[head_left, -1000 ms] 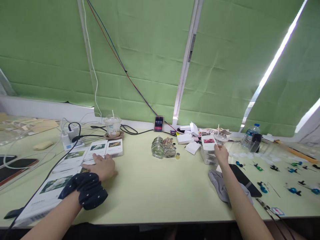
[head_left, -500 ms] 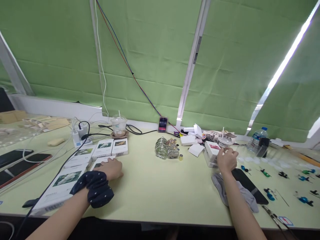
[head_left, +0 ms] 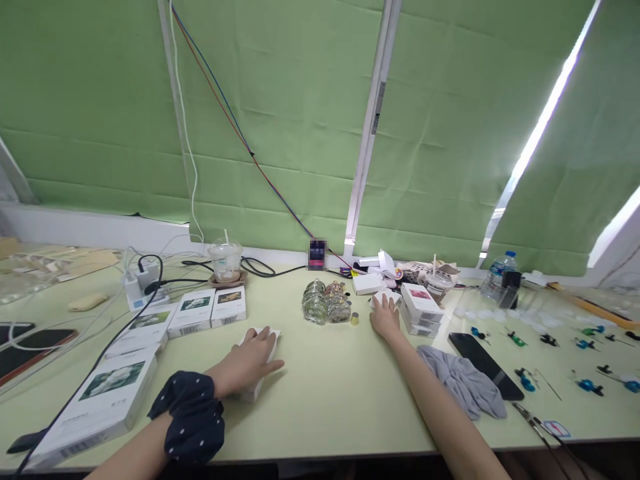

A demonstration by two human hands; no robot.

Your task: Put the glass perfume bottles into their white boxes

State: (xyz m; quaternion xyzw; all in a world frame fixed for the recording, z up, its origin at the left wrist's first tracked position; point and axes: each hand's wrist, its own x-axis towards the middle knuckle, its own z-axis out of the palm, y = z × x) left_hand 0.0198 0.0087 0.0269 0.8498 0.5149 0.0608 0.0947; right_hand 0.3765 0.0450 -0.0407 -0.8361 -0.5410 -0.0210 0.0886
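Note:
My left hand (head_left: pixel 249 362), with a dark dotted scrunchie at the wrist, lies over a small white box (head_left: pixel 254 389) with its fingers apart. Most of that box is hidden beneath the palm. Farther right, my right hand (head_left: pixel 385 317) rests its fingertips on a white carton piece (head_left: pixel 393 295) beside a stack of white boxes (head_left: pixel 421 304). Between the hands, toward the back, stand round glass bottles (head_left: pixel 327 308) in two rows, with a small gold cap (head_left: pixel 355 319) to their right.
White boxes with pictures (head_left: pixel 113 387) line the left side beside cables and a charger. Plastic cups (head_left: pixel 225 260) stand at the back. A grey cloth (head_left: pixel 463 381), black phone (head_left: pixel 486 367), pliers (head_left: pixel 533 420) and small blue and green parts lie right.
My left hand has moved right, bringing the small box away from the row of boxes. My right hand has left the box stack and moved left to the white carton piece. The view has shifted slightly.

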